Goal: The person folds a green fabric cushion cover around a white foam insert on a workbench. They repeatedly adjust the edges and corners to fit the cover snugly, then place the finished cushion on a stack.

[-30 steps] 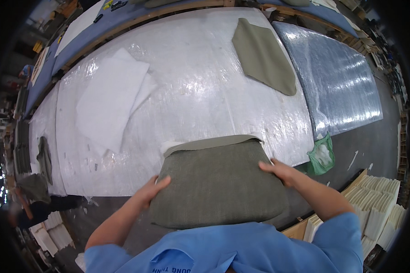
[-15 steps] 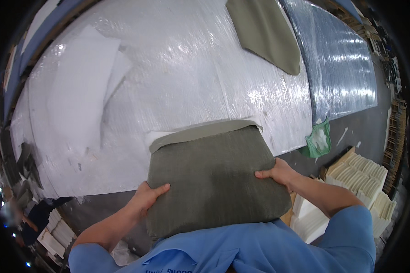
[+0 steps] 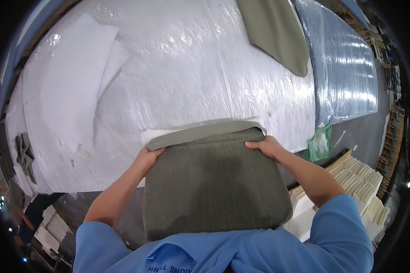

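A grey-green fabric cushion (image 3: 214, 191) rests against my body, its far end at the edge of the plastic-covered table. A lighter fabric flap (image 3: 205, 133) stands along that far end, with white padding (image 3: 157, 134) showing behind it. My left hand (image 3: 149, 159) grips the far left corner, thumb on top and the other fingers hidden underneath. At the far right corner, my right hand (image 3: 265, 147) holds the cushion the same way, its thumb lying on the fabric.
The wide table (image 3: 168, 82) is wrapped in shiny clear plastic. White padding sheets (image 3: 77, 77) lie at its left, and a grey-green fabric piece (image 3: 280, 36) at the far right. A green bag (image 3: 321, 143) hangs by the right edge. Stacked cream foam pieces (image 3: 357, 177) stand at right.
Both hands have slid away from my body along the cushion's sides, up to its far corners near the flap. The view has shifted slightly.
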A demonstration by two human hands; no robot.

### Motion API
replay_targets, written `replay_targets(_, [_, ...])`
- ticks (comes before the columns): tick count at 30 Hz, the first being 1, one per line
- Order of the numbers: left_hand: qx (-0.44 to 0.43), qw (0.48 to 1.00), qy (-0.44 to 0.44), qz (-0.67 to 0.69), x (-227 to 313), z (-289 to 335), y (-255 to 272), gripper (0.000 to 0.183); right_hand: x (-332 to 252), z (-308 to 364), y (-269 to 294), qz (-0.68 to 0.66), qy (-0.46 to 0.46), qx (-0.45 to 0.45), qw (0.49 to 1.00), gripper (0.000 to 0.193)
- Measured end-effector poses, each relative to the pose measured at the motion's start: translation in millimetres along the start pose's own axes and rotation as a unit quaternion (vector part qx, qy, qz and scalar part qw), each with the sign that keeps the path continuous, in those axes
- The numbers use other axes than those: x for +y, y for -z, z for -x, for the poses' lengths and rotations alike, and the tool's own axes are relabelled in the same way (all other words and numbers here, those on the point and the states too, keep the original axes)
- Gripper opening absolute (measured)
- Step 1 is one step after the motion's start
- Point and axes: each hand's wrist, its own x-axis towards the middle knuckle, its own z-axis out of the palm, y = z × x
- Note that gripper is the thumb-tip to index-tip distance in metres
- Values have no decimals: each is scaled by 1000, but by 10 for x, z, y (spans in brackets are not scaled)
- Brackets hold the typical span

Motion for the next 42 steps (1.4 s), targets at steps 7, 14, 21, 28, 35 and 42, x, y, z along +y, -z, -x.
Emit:
replay_targets(7, [1, 996, -93, 6, -240, -317, 138, 76, 64, -488, 42, 45, 118, 84, 988, 84])
replay_targets(14, [9, 999, -30, -17, -455, 1430, 199, 125, 556, 968, 96, -170, 45, -148, 973, 118])
replay_targets(21, [-101, 994, 46, -11, -469, 2008, 162, 110, 605, 1829, -7, -191, -32, -99, 976, 119])
replay_targets(28, [-54, 997, 54, 2, -98, 1147, -64, 70, 406, 1034, -16, -65, 5, -22, 998, 92])
replay_targets(35, [-51, 997, 45, 45, 35, 520, -11, 59, 244, 371, -3, -56, -4, -10, 998, 90])
replay_targets(42, [2, 999, -40, -15, -38, -168, -18, 66, 115, -82, -13, -52, 17, 5, 998, 85])
